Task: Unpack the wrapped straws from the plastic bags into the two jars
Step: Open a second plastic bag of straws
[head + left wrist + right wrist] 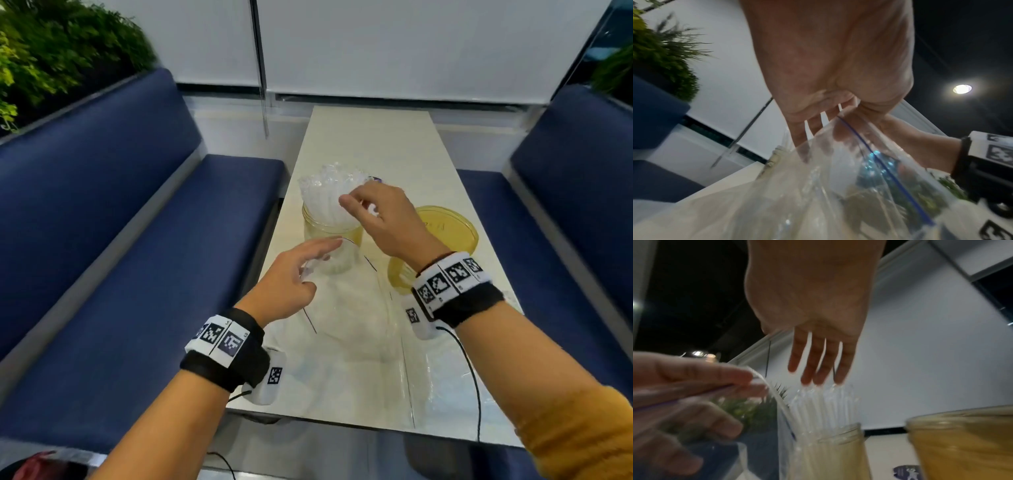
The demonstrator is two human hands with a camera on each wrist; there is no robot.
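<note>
— Now, where do things stand around the straw jar [330,236]?

— A full bundle of wrapped straws [329,195] stands upright in it, tops fanning above the rim. The right hand [380,219] hovers over those tops with its fingers [813,365] held straight and slack, gripping nothing; the tips look to be just brushing the wrappers. On the near side of that jar, the left hand [291,277] pinches the mouth edge of a clear plastic bag [346,315], which trails back from the jar across the table [370,137].

— And the second jar?

— The amber jar [442,240] sits just to the right of the straw jar. No straws show in it from the head view.

— So what would make this step go well?

— Probably a light touch. The person seems to be settling the bundle, so tapping the tops level rather than pressing hard should keep the thin wrappers from crumpling. The left hand would do well to draw the bag away from the jar, since slack film near the rim could snag a straw and tip the bundle. Whether that bag is fully emptied cannot be told; the film is too clear and blurred.
</note>
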